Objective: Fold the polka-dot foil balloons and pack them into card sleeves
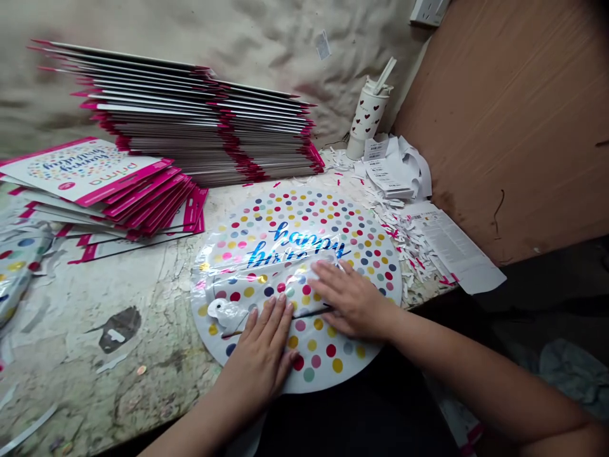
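A large round foil balloon (318,374) with coloured dots and blue "happy" lettering lies flat at the table's front edge, slightly overhanging it. Across its middle is a folded, dotted strip (257,285) that looks shiny like clear film, with a white tab (228,314) at its left end. My left hand (266,349) rests on the strip's lower edge, fingers stretched out. Flat on the right part of the strip lies my right hand (354,298), its fingers extended and covering some of the lettering. Neither hand grips anything visible.
Behind stands a tall stack of pink-edged card packs (209,127). More printed packs (95,168) fan out at left, beside another dotted foil piece (19,266). A heart-patterned tumbler (366,117), label strips (390,171), paper scraps and a printed sheet (457,247) lie along the right.
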`<state>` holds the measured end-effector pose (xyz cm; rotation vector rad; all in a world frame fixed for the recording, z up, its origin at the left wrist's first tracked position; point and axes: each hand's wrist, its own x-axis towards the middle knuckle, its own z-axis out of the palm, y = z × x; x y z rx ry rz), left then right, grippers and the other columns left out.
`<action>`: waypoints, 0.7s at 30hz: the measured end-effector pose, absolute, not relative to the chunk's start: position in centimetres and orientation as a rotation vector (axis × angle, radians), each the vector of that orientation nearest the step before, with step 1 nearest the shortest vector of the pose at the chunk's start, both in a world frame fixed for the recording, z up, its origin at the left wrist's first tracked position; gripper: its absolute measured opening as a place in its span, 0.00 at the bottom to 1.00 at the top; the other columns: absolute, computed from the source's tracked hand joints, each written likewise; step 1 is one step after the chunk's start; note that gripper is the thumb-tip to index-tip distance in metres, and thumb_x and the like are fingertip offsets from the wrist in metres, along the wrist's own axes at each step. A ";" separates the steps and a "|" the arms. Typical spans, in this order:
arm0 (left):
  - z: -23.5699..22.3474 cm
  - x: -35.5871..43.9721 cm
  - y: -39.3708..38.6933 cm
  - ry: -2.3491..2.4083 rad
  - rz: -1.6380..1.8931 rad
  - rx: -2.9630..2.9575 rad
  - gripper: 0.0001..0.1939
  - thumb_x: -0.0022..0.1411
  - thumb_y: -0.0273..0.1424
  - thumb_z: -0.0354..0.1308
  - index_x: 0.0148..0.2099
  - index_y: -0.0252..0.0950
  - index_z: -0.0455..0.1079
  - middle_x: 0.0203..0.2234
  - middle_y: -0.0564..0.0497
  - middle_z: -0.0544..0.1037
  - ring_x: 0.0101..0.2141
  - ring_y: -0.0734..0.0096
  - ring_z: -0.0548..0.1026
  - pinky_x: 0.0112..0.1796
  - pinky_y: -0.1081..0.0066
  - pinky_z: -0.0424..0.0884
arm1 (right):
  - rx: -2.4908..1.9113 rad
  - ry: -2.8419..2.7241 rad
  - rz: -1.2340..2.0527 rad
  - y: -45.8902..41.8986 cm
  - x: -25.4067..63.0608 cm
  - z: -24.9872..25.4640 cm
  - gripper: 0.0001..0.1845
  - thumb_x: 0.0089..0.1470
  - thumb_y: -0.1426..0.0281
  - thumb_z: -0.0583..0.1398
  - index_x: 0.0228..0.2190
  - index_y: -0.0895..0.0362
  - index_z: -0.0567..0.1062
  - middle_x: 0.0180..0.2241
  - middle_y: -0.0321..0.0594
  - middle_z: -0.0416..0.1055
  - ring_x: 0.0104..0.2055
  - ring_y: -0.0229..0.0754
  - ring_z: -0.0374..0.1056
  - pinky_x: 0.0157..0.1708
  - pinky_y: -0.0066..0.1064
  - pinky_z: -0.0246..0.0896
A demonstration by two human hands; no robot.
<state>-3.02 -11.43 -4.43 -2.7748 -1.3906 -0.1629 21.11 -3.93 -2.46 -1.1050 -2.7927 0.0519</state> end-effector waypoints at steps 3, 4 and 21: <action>-3.9 -2.9 -11.3 -1.459 -0.179 -2.822 0.34 0.63 0.39 0.44 0.66 0.31 0.38 0.61 0.40 0.54 0.60 0.56 0.54 0.55 0.55 0.58 | -0.905 -2.719 -0.234 -4.9 21.0 -1.5 0.16 0.56 0.76 0.50 0.45 0.62 0.70 0.46 0.53 0.70 0.51 0.50 0.63 0.54 0.50 0.51; -3.8 -2.8 -11.1 -1.504 -0.182 -2.812 0.34 0.62 0.38 0.45 0.66 0.30 0.40 0.60 0.39 0.55 0.59 0.56 0.56 0.55 0.55 0.59 | -0.880 -2.679 -0.291 -5.3 20.7 -1.1 0.13 0.56 0.78 0.50 0.39 0.63 0.73 0.38 0.50 0.73 0.45 0.48 0.67 0.53 0.49 0.53; -4.0 -3.5 -8.9 -1.005 -0.369 -3.190 0.30 0.62 0.23 0.44 0.65 0.39 0.45 0.59 0.43 0.61 0.59 0.58 0.57 0.54 0.55 0.61 | -0.377 -2.705 0.215 -5.4 23.2 -3.9 0.18 0.58 0.76 0.51 0.50 0.56 0.68 0.49 0.41 0.70 0.56 0.42 0.61 0.57 0.41 0.51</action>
